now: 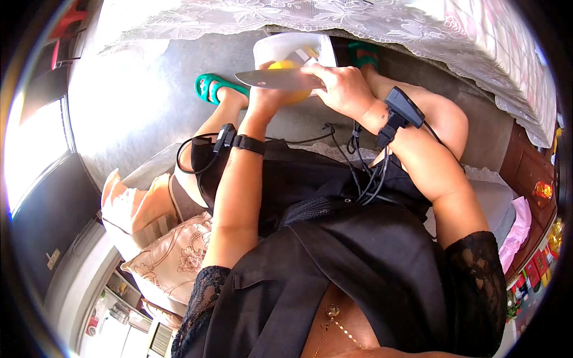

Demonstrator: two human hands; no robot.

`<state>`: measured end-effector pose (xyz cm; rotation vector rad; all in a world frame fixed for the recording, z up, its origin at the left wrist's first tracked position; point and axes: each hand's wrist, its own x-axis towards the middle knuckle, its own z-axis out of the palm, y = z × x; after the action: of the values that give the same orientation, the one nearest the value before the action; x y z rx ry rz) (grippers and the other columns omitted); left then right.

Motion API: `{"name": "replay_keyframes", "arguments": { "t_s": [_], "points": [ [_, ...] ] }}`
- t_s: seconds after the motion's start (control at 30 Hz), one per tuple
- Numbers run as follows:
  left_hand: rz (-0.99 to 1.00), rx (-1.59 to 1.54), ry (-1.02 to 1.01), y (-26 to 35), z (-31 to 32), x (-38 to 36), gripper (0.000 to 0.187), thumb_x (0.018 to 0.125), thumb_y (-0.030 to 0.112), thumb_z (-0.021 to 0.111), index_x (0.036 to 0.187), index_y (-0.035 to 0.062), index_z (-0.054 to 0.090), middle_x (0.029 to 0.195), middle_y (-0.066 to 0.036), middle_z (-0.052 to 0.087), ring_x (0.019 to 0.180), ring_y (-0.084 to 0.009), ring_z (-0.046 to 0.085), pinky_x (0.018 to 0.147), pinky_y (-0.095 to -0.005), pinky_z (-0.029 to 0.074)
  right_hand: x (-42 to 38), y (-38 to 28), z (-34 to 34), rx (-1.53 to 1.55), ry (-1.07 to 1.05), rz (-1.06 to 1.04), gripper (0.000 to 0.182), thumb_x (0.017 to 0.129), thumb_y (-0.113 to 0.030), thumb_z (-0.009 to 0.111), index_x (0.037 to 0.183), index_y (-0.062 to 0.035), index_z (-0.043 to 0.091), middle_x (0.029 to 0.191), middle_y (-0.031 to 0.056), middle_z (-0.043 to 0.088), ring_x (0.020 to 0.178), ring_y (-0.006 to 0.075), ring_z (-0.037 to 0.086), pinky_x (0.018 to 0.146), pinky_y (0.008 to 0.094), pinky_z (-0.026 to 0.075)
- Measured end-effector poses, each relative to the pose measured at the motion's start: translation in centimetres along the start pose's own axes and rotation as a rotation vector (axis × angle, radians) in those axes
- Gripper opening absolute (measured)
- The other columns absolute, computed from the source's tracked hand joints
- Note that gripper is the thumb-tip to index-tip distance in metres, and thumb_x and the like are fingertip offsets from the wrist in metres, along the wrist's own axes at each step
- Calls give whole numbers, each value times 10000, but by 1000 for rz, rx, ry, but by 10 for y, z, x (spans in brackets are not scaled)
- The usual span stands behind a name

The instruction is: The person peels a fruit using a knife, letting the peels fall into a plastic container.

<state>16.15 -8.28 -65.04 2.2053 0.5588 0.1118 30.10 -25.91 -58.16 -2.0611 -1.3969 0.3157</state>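
My right hand (pixel 346 88) is closed on the handle of a kitchen knife (pixel 271 78), whose broad steel blade points left. Behind the blade, a rounded yellow fruit (pixel 296 96) sits in my left hand (pixel 265 101), with the fingers wrapped around it. The blade crosses in front of the fruit and hides its middle, along with part of my left fingers. Beyond both hands, a white plastic bin (pixel 262 49) stands on the floor between my feet, with some light-coloured scraps or packaging inside.
A table with a white lace cloth (pixel 221 18) runs along the far side. Black cables (pixel 364 179) hang from the wrist devices (pixel 406 107) across my lap. To the left are a patterned cushion (pixel 179 256) and the grey floor (pixel 131 101). Green sandals (pixel 206 88) are on my feet.
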Motion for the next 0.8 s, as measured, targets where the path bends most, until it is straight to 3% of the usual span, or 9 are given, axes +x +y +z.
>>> {"name": "replay_keyframes", "arguments": {
  "t_s": [0.1, 0.2, 0.3, 0.5, 0.6, 0.7, 0.8],
  "points": [
    [-372, -630, 10, 15, -4, -2, 570, 867, 187, 742, 1350, 25, 486, 1170, -112, 659, 1033, -204, 640, 939, -320, 495, 0, -4, -4, 19, 3, -11, 442, 791, -134, 779, 1207, -172, 634, 963, 134, 747, 791, 306, 733, 713, 385, 602],
    [-276, -436, -1, -2, 0, -3, 553, 868, 182, 737, 1343, 21, 504, 1185, -118, 648, 1041, -194, 631, 921, -319, 509, -1, -2, 2, -9, 10, -23, 448, 785, -130, 782, 1206, -172, 635, 961, 132, 749, 791, 301, 734, 712, 385, 602],
    [-345, -744, 61, -4, 6, -5, 523, 865, 155, 729, 1325, 16, 523, 1175, -119, 643, 1049, -196, 618, 903, -332, 518, 0, -5, -5, -11, -17, -21, 444, 788, -126, 779, 1205, -167, 634, 971, 136, 748, 800, 302, 735, 712, 386, 604],
    [-351, -614, 28, 9, -1, -5, 480, 873, 106, 704, 1312, 16, 532, 1178, -125, 634, 1054, -200, 609, 896, -345, 522, 0, -2, -2, 1, 18, -44, 462, 773, -117, 782, 1207, -171, 635, 954, 137, 745, 774, 305, 730, 694, 398, 600],
    [-335, -668, 42, 0, 4, -8, 466, 881, 99, 695, 1310, 22, 531, 1171, -123, 637, 1057, -200, 609, 894, -348, 523, 3, -5, -5, -22, 14, -62, 305, 826, -179, 749, 1119, -134, 677, 858, 136, 741, 766, 299, 736, 690, 384, 606],
    [-357, -758, 47, 5, 3, -6, 459, 883, 92, 693, 1305, 18, 528, 1177, -113, 640, 1068, -197, 609, 892, -349, 525, 4, -5, -5, -28, 16, -48, 322, 813, -172, 757, 1123, -141, 677, 859, 137, 740, 763, 302, 735, 690, 386, 606],
    [-263, -633, 33, -5, 7, -7, 464, 876, 115, 713, 1292, 7, 537, 1177, -99, 650, 1054, -185, 621, 879, -341, 530, 3, 2, 0, -25, 50, -48, 349, 795, -166, 769, 1132, -162, 677, 867, 132, 742, 764, 302, 734, 691, 389, 605]
  ]
}}
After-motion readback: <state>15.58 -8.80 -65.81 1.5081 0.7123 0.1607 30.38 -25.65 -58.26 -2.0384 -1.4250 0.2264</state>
